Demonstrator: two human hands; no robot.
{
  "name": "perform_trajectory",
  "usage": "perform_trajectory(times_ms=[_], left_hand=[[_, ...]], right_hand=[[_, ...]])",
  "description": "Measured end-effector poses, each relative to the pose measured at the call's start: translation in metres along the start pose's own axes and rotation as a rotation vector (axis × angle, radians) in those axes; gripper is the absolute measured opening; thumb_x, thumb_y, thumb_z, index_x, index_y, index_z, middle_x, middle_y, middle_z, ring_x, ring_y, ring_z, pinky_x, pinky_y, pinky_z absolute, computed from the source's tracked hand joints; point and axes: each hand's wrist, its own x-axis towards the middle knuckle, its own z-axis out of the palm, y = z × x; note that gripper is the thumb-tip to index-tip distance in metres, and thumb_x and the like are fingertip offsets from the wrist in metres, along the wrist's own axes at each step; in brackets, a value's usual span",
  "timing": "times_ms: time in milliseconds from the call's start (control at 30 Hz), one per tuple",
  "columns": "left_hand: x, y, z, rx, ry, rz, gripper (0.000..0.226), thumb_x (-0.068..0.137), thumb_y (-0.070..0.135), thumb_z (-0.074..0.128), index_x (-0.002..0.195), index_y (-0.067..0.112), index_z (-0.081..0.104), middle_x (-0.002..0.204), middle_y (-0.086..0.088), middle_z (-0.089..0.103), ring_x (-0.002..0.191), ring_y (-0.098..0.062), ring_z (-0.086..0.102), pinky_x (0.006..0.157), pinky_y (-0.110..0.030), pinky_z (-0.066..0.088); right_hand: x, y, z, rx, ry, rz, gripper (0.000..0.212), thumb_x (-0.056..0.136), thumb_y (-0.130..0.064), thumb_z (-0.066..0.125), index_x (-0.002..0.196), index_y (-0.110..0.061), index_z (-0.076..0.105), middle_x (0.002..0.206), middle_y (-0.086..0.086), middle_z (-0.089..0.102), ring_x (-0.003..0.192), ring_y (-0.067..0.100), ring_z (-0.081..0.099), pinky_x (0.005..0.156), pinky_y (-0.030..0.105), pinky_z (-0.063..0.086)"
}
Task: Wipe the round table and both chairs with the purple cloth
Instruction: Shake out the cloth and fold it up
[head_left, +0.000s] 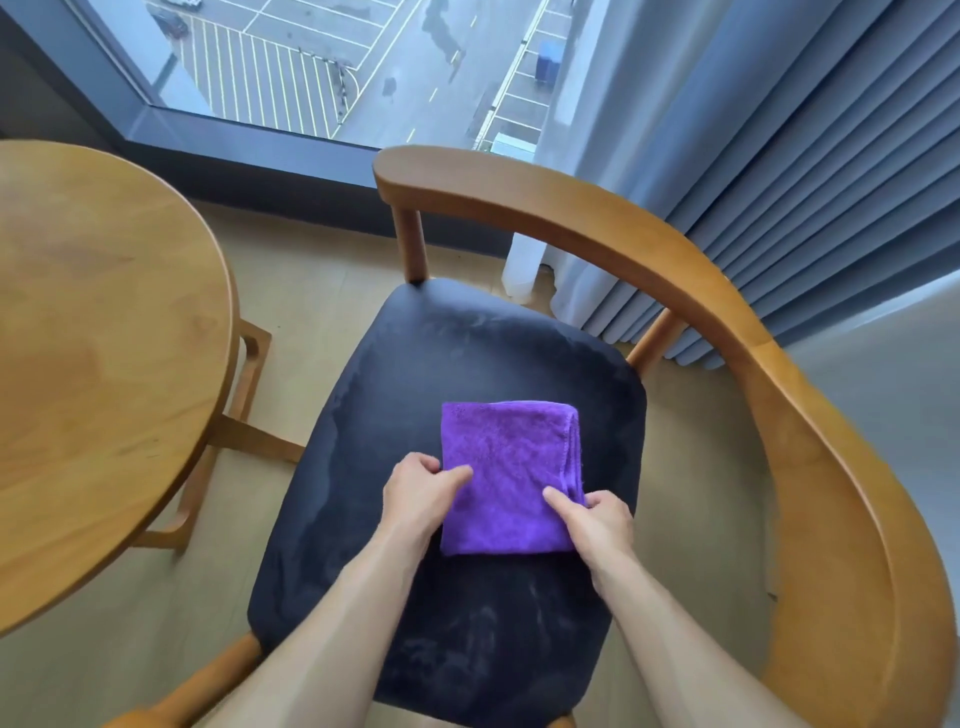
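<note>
Both hands, left hand (418, 486) and right hand (597, 514), pinching folded purple cloth (506, 475) on black chair seat (441, 364); keep folds flat, sweep dusty streaks edge to edge.

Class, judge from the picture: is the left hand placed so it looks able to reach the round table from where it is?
Probably yes. The left hand pinches the purple cloth on the chair seat, and the round table stands just to its left with only open floor between them; nothing blocks the way.
</note>
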Motion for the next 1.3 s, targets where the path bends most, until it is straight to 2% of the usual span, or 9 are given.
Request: perform_trajectory(times_ms=[133,200,300,367,600,800,1000,1167,1300], left_hand=[[0.009,0.014,0.013,-0.044,-0.008,-0.026,0.056,0.068,0.052,0.074,0.052,0.020,0.030,0.060,0.002,0.043,0.064,-0.021,0.052,0.076,-0.050,0.058],[0.016,0.017,0.013,-0.069,-0.056,-0.055,0.054,0.071,0.051,0.076,0.050,0.018,0.039,0.060,0.002,0.051,0.065,-0.023,0.060,0.071,-0.045,0.058],[0.021,0.019,0.010,-0.137,-0.214,-0.076,0.031,0.082,0.039,0.074,0.082,0.008,0.072,0.075,0.002,0.075,0.072,-0.020,0.074,0.071,-0.042,0.061],[0.022,0.019,0.007,-0.165,-0.285,-0.065,0.022,0.091,0.034,0.065,0.098,0.015,0.073,0.083,0.006,0.078,0.074,-0.014,0.075,0.075,-0.043,0.061],[0.017,0.018,-0.008,-0.219,-0.447,0.007,0.023,0.103,0.043,0.043,0.106,0.037,0.066,0.099,0.014,0.076,0.087,-0.008,0.074,0.071,-0.036,0.060],[0.008,0.041,-0.042,-0.327,-0.414,0.136,0.022,0.103,0.043,0.045,0.104,0.043,0.067,0.106,0.007,0.075,0.096,-0.014,0.074,0.070,-0.033,0.058],[-0.023,0.103,-0.101,-0.635,-0.320,0.300,0.020,0.102,0.026,0.053,0.118,0.019,0.063,0.106,-0.007,0.075,0.096,-0.021,0.073,0.073,-0.032,0.059],[-0.102,0.154,-0.169,-0.806,-0.304,0.414,0.025,0.096,0.017,0.060,0.121,0.015,0.060,0.101,-0.010,0.075,0.089,-0.025,0.074,0.068,-0.035,0.060],[-0.198,0.165,-0.225,-0.951,-0.234,0.520,0.039,0.084,0.010,0.068,0.122,0.009,0.058,0.103,-0.015,0.073,0.091,-0.030,0.073,0.070,-0.039,0.060]], right_hand=[[0.010,-0.012,-0.001,0.004,-0.046,0.019,0.058,0.065,-0.067,0.075,0.058,-0.014,0.053,0.065,0.003,0.064,0.066,0.025,0.063,0.063,0.036,0.048],[0.018,-0.017,-0.003,0.039,-0.098,0.002,0.053,0.068,-0.060,0.078,0.059,-0.016,0.051,0.066,0.002,0.063,0.065,0.023,0.062,0.065,0.037,0.050],[0.031,-0.021,-0.004,0.160,-0.216,-0.036,0.025,0.079,-0.039,0.076,0.076,-0.016,0.066,0.079,0.000,0.074,0.076,0.021,0.072,0.081,0.042,0.060],[0.036,-0.021,-0.007,0.226,-0.313,-0.054,0.008,0.087,-0.027,0.067,0.086,-0.022,0.073,0.089,0.001,0.077,0.083,0.022,0.075,0.084,0.045,0.060],[0.035,-0.033,-0.019,0.435,-0.484,-0.017,0.023,0.076,-0.022,0.058,0.094,-0.012,0.068,0.097,0.013,0.069,0.086,0.029,0.066,0.075,0.039,0.050],[0.013,-0.085,-0.023,0.582,-0.569,0.037,0.021,0.089,-0.020,0.052,0.099,-0.010,0.067,0.101,0.019,0.072,0.090,0.034,0.071,0.085,0.047,0.056],[-0.042,-0.176,-0.038,0.654,-0.679,-0.121,0.009,0.090,-0.018,0.052,0.086,-0.014,0.059,0.083,0.012,0.061,0.077,0.028,0.064,0.077,0.038,0.052],[-0.124,-0.249,-0.073,0.678,-0.850,-0.291,0.017,0.093,-0.016,0.046,0.105,-0.012,0.058,0.096,0.015,0.060,0.087,0.030,0.061,0.100,0.048,0.046],[-0.217,-0.291,-0.106,0.604,-1.021,-0.451,0.025,0.093,-0.020,0.048,0.105,-0.007,0.066,0.095,0.013,0.071,0.084,0.028,0.070,0.083,0.036,0.056]])
